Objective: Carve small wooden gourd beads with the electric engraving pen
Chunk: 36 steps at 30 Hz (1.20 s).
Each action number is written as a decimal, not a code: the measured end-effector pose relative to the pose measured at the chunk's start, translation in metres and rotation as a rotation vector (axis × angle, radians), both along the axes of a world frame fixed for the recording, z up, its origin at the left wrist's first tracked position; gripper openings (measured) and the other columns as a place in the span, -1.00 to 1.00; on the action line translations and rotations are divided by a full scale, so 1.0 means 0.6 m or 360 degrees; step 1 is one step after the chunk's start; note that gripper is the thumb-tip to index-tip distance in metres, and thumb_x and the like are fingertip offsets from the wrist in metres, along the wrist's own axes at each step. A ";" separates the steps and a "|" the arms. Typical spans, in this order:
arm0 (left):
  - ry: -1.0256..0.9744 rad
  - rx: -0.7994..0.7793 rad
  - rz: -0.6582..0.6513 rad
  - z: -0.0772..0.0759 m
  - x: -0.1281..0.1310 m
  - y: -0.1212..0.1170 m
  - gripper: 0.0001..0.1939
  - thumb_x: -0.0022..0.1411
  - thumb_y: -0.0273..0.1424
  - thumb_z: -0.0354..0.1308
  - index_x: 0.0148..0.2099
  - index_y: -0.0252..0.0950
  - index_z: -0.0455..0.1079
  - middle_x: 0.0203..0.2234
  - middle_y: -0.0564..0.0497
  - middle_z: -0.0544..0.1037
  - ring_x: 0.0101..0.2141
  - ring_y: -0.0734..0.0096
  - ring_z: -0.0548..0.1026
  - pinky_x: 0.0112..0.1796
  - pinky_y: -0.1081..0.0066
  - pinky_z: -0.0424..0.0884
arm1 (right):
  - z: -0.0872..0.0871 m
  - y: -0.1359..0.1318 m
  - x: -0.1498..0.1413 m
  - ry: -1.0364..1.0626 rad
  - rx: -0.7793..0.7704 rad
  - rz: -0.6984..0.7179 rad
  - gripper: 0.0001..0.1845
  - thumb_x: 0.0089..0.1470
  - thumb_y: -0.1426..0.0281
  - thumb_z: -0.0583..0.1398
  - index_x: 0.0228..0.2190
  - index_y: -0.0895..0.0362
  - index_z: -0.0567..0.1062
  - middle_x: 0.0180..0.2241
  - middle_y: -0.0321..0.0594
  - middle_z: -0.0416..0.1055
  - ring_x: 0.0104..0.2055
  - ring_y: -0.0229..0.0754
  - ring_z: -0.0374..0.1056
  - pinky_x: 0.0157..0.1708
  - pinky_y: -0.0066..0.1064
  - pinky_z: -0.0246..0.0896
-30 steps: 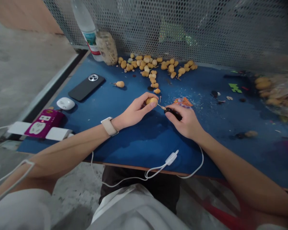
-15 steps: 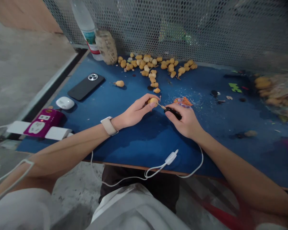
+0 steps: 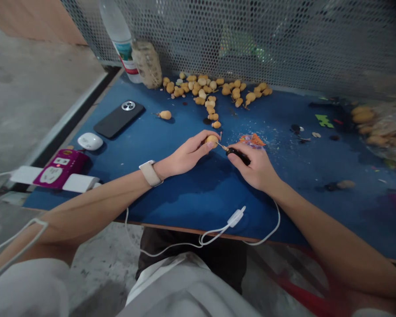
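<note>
My left hand (image 3: 188, 154) pinches a small tan gourd-shaped piece (image 3: 212, 140) over the blue table (image 3: 191, 193). My right hand (image 3: 255, 167) grips a black-handled corded tool (image 3: 238, 154), its thin tip touching the piece. A white cable with an inline switch (image 3: 235, 217) runs from the tool off the table's front edge. A pale watch band (image 3: 150, 173) sits on my left wrist. An orange scrap (image 3: 252, 140) lies just behind my right hand.
Several tan pieces (image 3: 211, 90) lie heaped at the back by a perforated metal screen (image 3: 284, 39), one loose piece (image 3: 165, 115) apart. A plastic bottle (image 3: 120, 39), a jar (image 3: 147, 64), a black phone (image 3: 119, 119), a white case (image 3: 90, 141), a power strip (image 3: 57, 169) at left. A bag of pieces (image 3: 381, 127) at right.
</note>
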<state>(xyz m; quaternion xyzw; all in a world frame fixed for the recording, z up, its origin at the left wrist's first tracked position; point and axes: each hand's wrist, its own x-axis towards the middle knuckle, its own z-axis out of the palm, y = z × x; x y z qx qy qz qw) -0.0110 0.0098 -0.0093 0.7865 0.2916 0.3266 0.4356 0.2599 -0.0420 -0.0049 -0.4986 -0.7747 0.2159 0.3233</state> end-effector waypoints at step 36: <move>0.0063 0.0143 0.0043 0.002 0.001 0.000 -0.32 0.72 0.24 -0.07 0.29 -0.24 0.48 -0.19 -0.02 0.55 -0.29 0.36 0.45 -0.16 0.32 0.48 | -0.002 0.000 -0.001 0.0027 -0.0042 -0.0024 -0.54 0.50 0.00 0.24 0.04 0.05 0.78 -0.09 -0.10 0.81 -0.17 0.05 0.69 -0.10 -0.14 0.59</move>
